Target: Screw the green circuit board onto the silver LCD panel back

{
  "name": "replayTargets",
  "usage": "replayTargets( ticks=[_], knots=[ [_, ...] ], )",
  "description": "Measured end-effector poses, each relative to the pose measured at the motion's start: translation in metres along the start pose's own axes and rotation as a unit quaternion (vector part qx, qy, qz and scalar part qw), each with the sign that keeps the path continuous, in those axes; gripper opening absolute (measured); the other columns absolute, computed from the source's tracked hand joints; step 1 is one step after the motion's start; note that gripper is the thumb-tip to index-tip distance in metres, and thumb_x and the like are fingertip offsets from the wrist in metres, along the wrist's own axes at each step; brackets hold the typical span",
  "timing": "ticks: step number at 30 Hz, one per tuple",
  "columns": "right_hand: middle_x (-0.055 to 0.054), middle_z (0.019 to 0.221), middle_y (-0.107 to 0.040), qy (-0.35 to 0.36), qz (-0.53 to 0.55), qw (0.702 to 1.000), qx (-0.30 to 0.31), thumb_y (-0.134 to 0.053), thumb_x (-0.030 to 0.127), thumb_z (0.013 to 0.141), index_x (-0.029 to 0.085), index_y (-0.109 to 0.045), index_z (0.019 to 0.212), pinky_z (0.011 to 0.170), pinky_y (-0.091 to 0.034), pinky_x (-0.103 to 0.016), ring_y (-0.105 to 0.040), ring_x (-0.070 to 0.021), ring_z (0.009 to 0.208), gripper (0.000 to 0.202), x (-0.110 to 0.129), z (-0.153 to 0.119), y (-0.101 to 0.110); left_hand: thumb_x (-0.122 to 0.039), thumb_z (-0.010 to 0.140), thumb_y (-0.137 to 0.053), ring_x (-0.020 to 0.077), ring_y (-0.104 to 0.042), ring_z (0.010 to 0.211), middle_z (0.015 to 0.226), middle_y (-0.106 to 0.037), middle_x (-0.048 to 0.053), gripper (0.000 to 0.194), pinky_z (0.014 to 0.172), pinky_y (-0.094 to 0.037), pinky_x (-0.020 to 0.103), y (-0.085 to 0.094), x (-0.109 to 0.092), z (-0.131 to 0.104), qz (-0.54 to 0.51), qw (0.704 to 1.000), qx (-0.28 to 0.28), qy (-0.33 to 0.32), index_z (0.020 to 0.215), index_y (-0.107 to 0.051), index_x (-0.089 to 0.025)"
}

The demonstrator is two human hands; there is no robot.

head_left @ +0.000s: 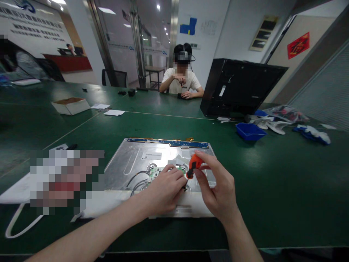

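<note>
A silvery display panel [120, 162] lies flat on the green table in front of me, with a narrow blue circuit strip [169, 143] along its far edge. A green circuit board [156, 171] with dark cables [135, 178] sits on its middle. My right hand [219, 182] pinches the orange-and-black handle of a short screwdriver [194, 165], which tilts with its shaft pointing down. My left hand [165, 189] rests over the board with curled fingers beside the shaft. Its fingertips and the screwdriver's tip are mostly hidden, so I cannot tell what they touch.
A white bag [16, 191], partly pixelated, lies to the left. Farther back are an open white box [71, 106] and papers [114, 112]. A black monitor [242, 87], a blue tray [250, 131] and gloves [312, 134] occupy the right. Opposite me sits a person [181, 78].
</note>
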State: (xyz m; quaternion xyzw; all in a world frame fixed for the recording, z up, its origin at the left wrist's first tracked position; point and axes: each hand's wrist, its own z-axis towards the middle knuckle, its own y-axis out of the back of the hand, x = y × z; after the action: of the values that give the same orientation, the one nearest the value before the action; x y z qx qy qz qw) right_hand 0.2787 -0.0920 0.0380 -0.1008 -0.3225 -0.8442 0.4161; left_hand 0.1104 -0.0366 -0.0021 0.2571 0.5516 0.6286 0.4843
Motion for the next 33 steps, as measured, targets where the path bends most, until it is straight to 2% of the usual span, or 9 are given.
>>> replayTargets(
  ticks=[5,8,13,19,27,33],
  knots=[
    [-0.005,0.107,-0.068,-0.028,0.001,0.999,-0.034,-0.066,0.018,0.085,0.026,-0.051,0.123,0.077,-0.058,-0.035,-0.067,-0.0192,0.092,0.042,-0.0009,-0.0034,-0.0016,-0.016,0.090,-0.047,0.0261,-0.060,0.100,0.102,-0.065,0.010,0.015,0.100,-0.037,0.047,0.0013,-0.0004,-0.0006,-0.015,1.000,0.002,0.003,0.096,-0.061,-0.016],
    [-0.003,0.104,-0.068,-0.042,0.020,0.998,-0.042,-0.065,0.016,0.085,0.026,-0.050,0.120,0.077,-0.057,-0.034,-0.068,-0.0176,0.089,0.039,-0.0010,-0.0044,-0.0028,-0.017,0.090,-0.048,0.0265,-0.059,0.102,0.104,-0.065,0.010,0.017,0.101,-0.037,0.048,0.0012,-0.0002,-0.0009,-0.016,1.000,0.004,0.002,0.101,-0.061,-0.016],
    [-0.006,0.111,-0.067,-0.054,0.049,0.997,-0.033,-0.061,0.011,0.087,0.025,-0.044,0.125,0.078,-0.057,-0.033,-0.067,-0.0171,0.095,0.044,0.0007,-0.0029,-0.0043,-0.016,0.091,-0.048,0.0260,-0.058,0.105,0.108,-0.064,0.009,0.021,0.103,-0.035,0.048,0.0015,-0.0002,-0.0007,-0.023,1.000,0.012,0.006,0.107,-0.061,-0.017],
    [-0.006,0.114,-0.065,-0.063,0.062,0.996,-0.032,-0.059,0.010,0.087,0.025,-0.043,0.124,0.078,-0.056,-0.032,-0.066,-0.0156,0.092,0.043,0.0022,-0.0043,-0.0043,-0.017,0.091,-0.048,0.0262,-0.058,0.103,0.105,-0.065,0.009,0.021,0.102,-0.035,0.048,0.0005,0.0001,-0.0008,-0.018,1.000,0.011,0.007,0.108,-0.061,-0.017],
    [-0.008,0.120,-0.060,-0.020,0.027,0.999,-0.017,-0.054,0.009,0.088,0.022,-0.048,0.129,0.078,-0.055,-0.030,-0.059,-0.0179,0.106,0.044,0.0020,-0.0009,-0.0003,-0.017,0.091,-0.047,0.0267,-0.059,0.100,0.102,-0.065,0.009,0.016,0.101,-0.036,0.048,0.0012,-0.0004,0.0002,-0.013,1.000,0.011,0.004,0.099,-0.061,-0.015],
    [-0.007,0.116,-0.060,-0.008,0.013,1.000,-0.013,-0.055,0.008,0.088,0.021,-0.049,0.130,0.076,-0.055,-0.028,-0.058,-0.0161,0.102,0.044,0.0030,0.0007,0.0005,-0.017,0.091,-0.047,0.0260,-0.058,0.100,0.102,-0.064,0.009,0.014,0.100,-0.037,0.047,0.0004,0.0001,0.0000,-0.015,1.000,0.012,0.004,0.095,-0.060,-0.016]
  ],
)
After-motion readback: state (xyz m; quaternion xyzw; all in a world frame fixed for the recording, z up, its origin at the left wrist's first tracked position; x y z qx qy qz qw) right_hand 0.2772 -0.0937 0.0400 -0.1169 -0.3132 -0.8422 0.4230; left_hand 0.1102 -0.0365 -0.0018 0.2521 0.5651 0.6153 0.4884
